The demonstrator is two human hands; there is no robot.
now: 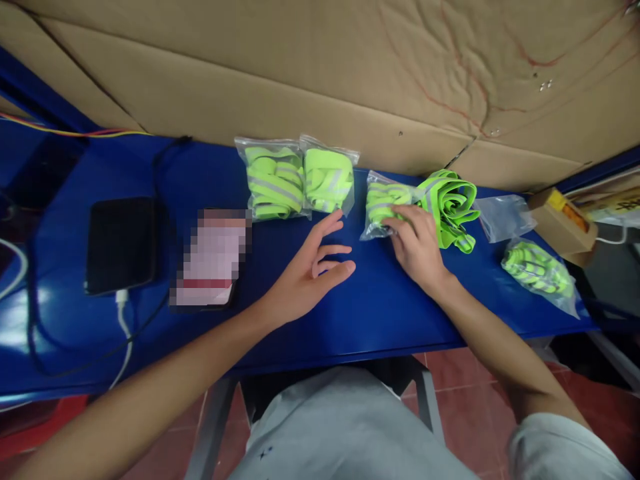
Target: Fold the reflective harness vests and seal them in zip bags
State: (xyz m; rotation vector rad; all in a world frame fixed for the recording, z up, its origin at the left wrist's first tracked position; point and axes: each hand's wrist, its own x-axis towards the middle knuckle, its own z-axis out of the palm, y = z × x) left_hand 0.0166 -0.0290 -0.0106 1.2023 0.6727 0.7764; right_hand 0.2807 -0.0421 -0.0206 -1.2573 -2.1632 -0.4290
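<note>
My left hand [315, 267] hovers over the table, palm turned inward, fingers apart and holding nothing. My right hand [417, 243] has its fingers bent onto the right side of a clear plastic bag [383, 203] with yellow-green reflective strap inside; part of the bag is hidden under the fingers. Right behind that hand lies a loose heap of the same reflective strap [450, 203], coiled and unbagged. Beyond my left fingertips, two more filled bags, a left one [274, 183] and a right one [329, 180], lie side by side.
Another filled bag [540, 270] lies at the right, near an empty plastic bag [507, 217] and an open cardboard box [565, 227]. On the left of the blue table [310, 340] are a blurred-out phone [210, 260], a black device [121, 245] and cables. Cardboard [280, 73] lines the back.
</note>
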